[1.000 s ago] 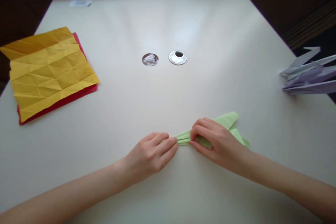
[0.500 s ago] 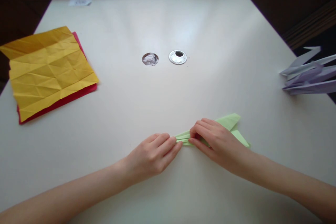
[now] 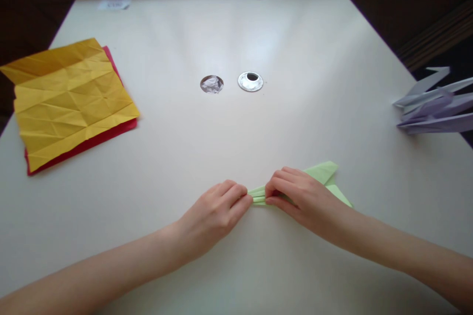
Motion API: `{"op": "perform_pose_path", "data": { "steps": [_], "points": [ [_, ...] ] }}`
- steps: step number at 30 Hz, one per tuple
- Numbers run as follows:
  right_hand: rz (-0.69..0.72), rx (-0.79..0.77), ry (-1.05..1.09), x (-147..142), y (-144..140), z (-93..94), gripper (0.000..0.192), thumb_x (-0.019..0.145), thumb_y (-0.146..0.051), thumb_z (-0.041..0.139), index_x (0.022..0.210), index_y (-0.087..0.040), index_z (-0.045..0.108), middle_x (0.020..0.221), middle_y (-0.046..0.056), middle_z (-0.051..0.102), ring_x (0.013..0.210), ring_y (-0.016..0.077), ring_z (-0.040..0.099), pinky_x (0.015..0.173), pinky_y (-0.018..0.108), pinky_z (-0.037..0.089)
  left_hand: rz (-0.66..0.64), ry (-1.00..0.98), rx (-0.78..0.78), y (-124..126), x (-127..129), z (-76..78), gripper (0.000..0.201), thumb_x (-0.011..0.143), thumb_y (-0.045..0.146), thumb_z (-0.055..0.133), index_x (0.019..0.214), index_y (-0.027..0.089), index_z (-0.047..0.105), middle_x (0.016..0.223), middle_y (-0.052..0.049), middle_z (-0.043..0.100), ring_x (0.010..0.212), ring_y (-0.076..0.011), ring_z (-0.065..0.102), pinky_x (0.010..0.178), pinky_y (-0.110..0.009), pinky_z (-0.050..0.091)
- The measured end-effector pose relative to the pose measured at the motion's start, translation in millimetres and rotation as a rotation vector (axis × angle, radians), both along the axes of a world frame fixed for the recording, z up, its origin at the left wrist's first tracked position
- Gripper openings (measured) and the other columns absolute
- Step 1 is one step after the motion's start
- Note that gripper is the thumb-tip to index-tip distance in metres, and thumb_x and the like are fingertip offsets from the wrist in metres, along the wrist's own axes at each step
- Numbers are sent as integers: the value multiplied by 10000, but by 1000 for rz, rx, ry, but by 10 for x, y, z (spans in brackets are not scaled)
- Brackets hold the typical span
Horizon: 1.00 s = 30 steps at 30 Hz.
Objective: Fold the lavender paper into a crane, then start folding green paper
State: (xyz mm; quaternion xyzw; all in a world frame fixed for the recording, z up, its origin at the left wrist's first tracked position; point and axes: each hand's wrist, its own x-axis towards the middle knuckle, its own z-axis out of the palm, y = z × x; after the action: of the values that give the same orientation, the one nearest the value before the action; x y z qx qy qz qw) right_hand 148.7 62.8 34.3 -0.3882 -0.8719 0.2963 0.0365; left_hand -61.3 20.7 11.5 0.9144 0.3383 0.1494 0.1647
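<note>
A light green folded paper [image 3: 322,173] lies on the white table near its front, its narrow end to the left and two wider flaps spreading to the right. My left hand [image 3: 218,209] pinches the narrow left tip between thumb and fingers. Closed over the middle of the paper, my right hand [image 3: 297,192] presses and grips it with bent fingers. A short pleated stretch shows between the two hands. The part under my right palm and the very tip in my left fingers are hidden.
Creased yellow paper [image 3: 74,103] lies over red paper [image 3: 114,131] at the left. Folded white paper [image 3: 424,88] and purple paper [image 3: 436,115] stand at the right edge. Two round holes, one stuffed with crumpled material [image 3: 212,84], one with a metal ring [image 3: 246,83], are mid-table.
The fingers of my left hand have bunched closer around the tip of the green paper, with the knuckles slightly raised. My right hand stays nearly in place.
</note>
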Motion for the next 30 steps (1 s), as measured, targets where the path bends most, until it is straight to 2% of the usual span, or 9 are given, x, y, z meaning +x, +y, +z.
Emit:
{"op": "perform_pose_path", "data": {
  "steps": [3,9,16,22,26,30],
  "points": [
    [13,-9,-1,-4,2,4,142,810,-126,504,681,-180,525,692,-6,558,689,126,466,643,256,370,61,-24,-121,15,30,26,186,828,38,395,938,133,510,879,-54,523,798,-151,451,706,-282,446],
    [20,-10,-34,-16,7,5,149,810,-108,497,681,-178,524,692,-6,552,691,127,461,653,260,368,201,8,-248,52,116,87,153,843,91,402,818,154,539,799,-35,503,759,-153,443,669,-284,435],
    [46,39,-107,-47,-19,31,169,843,-141,446,695,-174,520,690,10,540,680,143,457,646,282,369,248,95,-327,99,153,152,151,835,124,418,788,153,558,772,-29,517,759,-159,466,668,-297,432],
    [71,137,-182,-89,-24,22,188,845,-167,432,675,-170,511,665,22,519,659,151,458,626,290,365,263,92,-318,103,153,127,129,830,143,443,773,154,558,775,-25,526,753,-158,472,659,-296,434],
    [52,172,-199,-109,-44,-3,169,830,-162,436,679,-170,510,672,25,516,667,154,457,630,292,362,255,3,-270,70,132,98,99,823,118,455,814,159,545,786,-18,530,741,-143,470,646,-275,434],
    [39,182,-194,-120,-60,-2,164,820,-153,436,672,-171,505,673,25,514,672,155,454,629,293,358,206,-95,-201,28,94,57,150,820,76,448,866,181,546,813,-9,551,735,-126,472,642,-249,429]
  ]
}}
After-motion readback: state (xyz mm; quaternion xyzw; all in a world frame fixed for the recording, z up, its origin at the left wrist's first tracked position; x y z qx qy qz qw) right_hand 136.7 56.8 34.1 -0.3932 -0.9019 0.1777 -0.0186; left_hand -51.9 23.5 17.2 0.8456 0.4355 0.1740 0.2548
